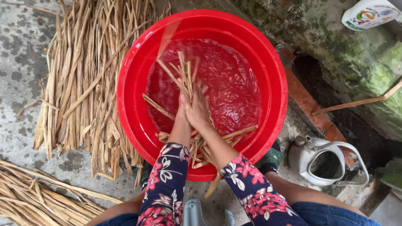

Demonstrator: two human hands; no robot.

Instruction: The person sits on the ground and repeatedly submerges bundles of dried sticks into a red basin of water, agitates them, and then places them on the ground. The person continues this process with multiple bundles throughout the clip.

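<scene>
Gripping wet strips (188, 79) over red basin (134, 104), both hands (194, 109) closed; dry strip pile (83, 79) left, kettle (322, 161) right.

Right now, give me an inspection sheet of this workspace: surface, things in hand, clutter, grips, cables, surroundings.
Surface: mottled wet concrete floor.
Job's things: red basin holding water; bundle of tan strips lying in it.
Clutter: pile of dry strips left of the basin, second pile at lower left, white kettle, white bottle.
Grips: left hand and right hand pressed together around the bundle.
Cables: nothing seen.
Surroundings: mossy wall, thin stick.
</scene>
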